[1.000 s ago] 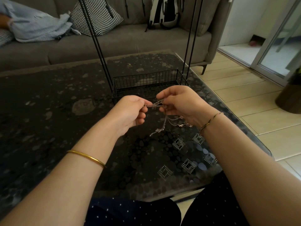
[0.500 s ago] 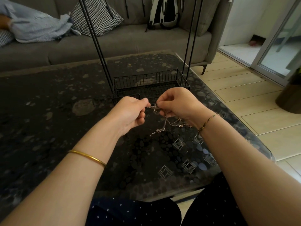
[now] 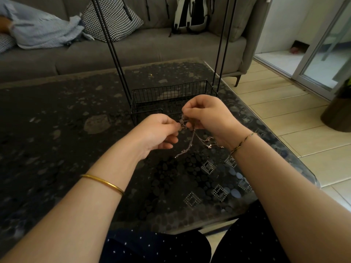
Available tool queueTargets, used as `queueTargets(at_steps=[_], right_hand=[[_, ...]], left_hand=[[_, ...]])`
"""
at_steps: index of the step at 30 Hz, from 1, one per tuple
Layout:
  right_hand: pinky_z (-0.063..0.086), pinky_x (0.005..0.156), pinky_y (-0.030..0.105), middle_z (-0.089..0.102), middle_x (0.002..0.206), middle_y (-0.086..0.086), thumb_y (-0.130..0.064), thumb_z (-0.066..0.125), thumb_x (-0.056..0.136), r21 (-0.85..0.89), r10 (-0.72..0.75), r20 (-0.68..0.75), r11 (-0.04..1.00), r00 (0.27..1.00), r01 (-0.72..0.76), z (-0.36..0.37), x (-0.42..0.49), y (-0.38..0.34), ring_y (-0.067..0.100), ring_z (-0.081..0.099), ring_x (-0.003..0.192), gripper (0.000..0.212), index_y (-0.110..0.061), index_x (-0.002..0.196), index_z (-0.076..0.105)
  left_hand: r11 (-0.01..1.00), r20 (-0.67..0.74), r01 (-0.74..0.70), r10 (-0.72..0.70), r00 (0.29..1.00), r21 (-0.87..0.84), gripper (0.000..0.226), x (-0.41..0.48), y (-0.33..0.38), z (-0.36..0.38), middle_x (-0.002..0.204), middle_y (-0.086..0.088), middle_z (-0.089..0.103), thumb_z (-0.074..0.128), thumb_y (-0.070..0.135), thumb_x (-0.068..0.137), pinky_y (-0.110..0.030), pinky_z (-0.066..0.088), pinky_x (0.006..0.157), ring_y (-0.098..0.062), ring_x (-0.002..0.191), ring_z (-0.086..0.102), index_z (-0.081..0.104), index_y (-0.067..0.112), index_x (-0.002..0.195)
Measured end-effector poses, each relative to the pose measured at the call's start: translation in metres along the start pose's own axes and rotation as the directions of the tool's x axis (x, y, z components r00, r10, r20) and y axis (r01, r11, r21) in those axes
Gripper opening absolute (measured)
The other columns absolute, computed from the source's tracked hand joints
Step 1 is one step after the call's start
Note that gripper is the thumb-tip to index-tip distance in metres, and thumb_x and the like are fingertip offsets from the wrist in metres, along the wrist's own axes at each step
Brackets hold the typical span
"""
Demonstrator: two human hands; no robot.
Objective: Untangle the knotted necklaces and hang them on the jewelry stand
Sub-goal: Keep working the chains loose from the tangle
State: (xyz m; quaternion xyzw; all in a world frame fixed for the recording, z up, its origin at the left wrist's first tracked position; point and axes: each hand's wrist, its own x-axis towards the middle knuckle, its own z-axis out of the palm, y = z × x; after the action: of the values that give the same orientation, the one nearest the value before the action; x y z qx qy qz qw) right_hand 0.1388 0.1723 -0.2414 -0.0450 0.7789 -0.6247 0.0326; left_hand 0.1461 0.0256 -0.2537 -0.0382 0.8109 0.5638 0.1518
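A bundle of thin knotted necklaces (image 3: 191,143) hangs between my two hands above the dark glass table (image 3: 57,149). My left hand (image 3: 157,131) pinches the knot from the left with thumb and forefinger. My right hand (image 3: 207,112) pinches the same knot from the right, fingers curled over it. Loose chain ends and small pendants dangle below toward the table. The black wire jewelry stand (image 3: 171,95) sits just behind my hands, with a basket base and tall thin rods rising out of the top of the view.
A grey sofa (image 3: 133,46) runs along the far side with a checked cushion (image 3: 112,18), a crumpled light cloth (image 3: 41,31) and a backpack (image 3: 191,14). Tiled floor (image 3: 284,111) and a sliding glass door lie to the right. A dark pot (image 3: 340,114) stands at the right edge.
My hands have closed in on each other, so the short stretch of chain between them has shrunk to a tight knot. The dangling ends have barely moved.
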Motion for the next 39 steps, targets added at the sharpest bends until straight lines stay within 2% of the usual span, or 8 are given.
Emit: queueTargets(at_steps=[6,10,15,21,26,30,35,39], right_hand=[[0.048,0.061,0.027,0.058,0.07,0.002,-0.004,0.054,0.092,0.004,0.015,0.013,1.0,1.0,-0.015,0.0,0.0,-0.001,0.012,0.054,0.054,0.013,-0.01,0.081,0.056],[0.049,0.052,0.018,0.057,0.073,0.004,-0.002,0.054,0.091,-0.055,0.059,0.067,0.997,0.996,-0.055,0.003,0.0,0.001,0.011,0.056,0.053,0.013,-0.011,0.081,0.054],[0.048,0.051,0.019,0.059,0.068,0.004,0.001,0.051,0.09,-0.12,0.098,0.073,0.989,0.993,-0.089,0.004,0.001,0.004,0.006,0.06,0.047,0.017,-0.012,0.08,0.051],[0.05,0.045,0.02,0.058,0.078,0.009,-0.001,0.054,0.091,0.036,0.073,-0.046,0.997,0.996,-0.071,0.0,0.003,0.004,0.011,0.061,0.045,0.007,-0.007,0.09,0.05],[0.049,0.045,0.023,0.062,0.077,0.01,-0.008,0.057,0.091,-0.026,-0.033,-0.101,0.999,0.994,0.03,-0.001,0.002,0.001,0.015,0.057,0.043,0.007,-0.003,0.095,0.053],[0.045,0.04,0.019,0.062,0.072,0.007,-0.012,0.055,0.093,-0.021,-0.035,-0.093,0.999,0.995,0.033,0.001,0.001,-0.001,0.012,0.055,0.04,0.009,-0.003,0.095,0.053],[0.05,0.044,0.021,0.059,0.081,0.013,-0.013,0.05,0.096,0.086,0.066,-0.058,0.994,0.996,-0.061,0.003,0.001,0.0,0.019,0.06,0.049,0.007,-0.006,0.095,0.049],[0.052,0.054,0.025,0.06,0.078,0.008,-0.008,0.045,0.095,0.009,0.035,-0.067,0.999,0.997,-0.034,0.003,0.001,0.0,0.02,0.062,0.062,0.011,-0.008,0.089,0.054]], left_hand=[[0.996,-0.12,-0.002,-0.009,0.993,-0.09,0.006,0.004,0.001,0.001,0.102,-0.007,0.068,0.06,0.014,0.09,-0.037,0.056,0.085,-0.018,0.099,0.065,0.065,0.016,0.088],[0.954,-0.147,-0.004,-0.042,0.988,-0.301,0.01,0.003,0.005,0.002,0.095,-0.008,0.067,0.056,0.012,0.093,-0.037,0.054,0.088,-0.02,0.095,0.066,0.061,0.014,0.085],[0.932,-0.19,-0.015,-0.058,0.98,-0.363,0.011,0.002,0.008,0.004,0.086,-0.005,0.065,0.051,0.011,0.094,-0.034,0.054,0.085,-0.018,0.089,0.067,0.06,0.011,0.088],[0.967,-0.104,0.003,-0.031,0.994,-0.256,0.014,-0.003,0.008,0.005,0.081,-0.003,0.062,0.053,0.007,0.094,-0.034,0.055,0.084,-0.015,0.08,0.063,0.06,0.011,0.082],[0.998,-0.056,-0.061,0.06,0.997,-0.023,0.02,-0.005,0.006,0.007,0.085,-0.005,0.067,0.056,0.002,0.09,-0.033,0.057,0.084,-0.014,0.083,0.065,0.064,0.019,0.092],[0.995,-0.067,-0.066,0.072,0.995,0.078,0.02,-0.007,0.008,0.008,0.078,-0.003,0.065,0.054,0.002,0.087,-0.033,0.055,0.082,-0.013,0.079,0.062,0.067,0.017,0.083],[0.997,-0.133,-0.006,0.015,0.991,0.072,0.011,-0.006,0.012,0.009,0.078,-0.004,0.063,0.055,0.007,0.086,-0.035,0.056,0.081,-0.015,0.078,0.064,0.062,0.012,0.08],[1.0,-0.153,0.002,-0.001,0.988,0.006,0.012,-0.006,0.013,0.009,0.078,-0.008,0.065,0.05,0.001,0.086,-0.038,0.056,0.081,-0.021,0.081,0.066,0.059,0.01,0.083]])
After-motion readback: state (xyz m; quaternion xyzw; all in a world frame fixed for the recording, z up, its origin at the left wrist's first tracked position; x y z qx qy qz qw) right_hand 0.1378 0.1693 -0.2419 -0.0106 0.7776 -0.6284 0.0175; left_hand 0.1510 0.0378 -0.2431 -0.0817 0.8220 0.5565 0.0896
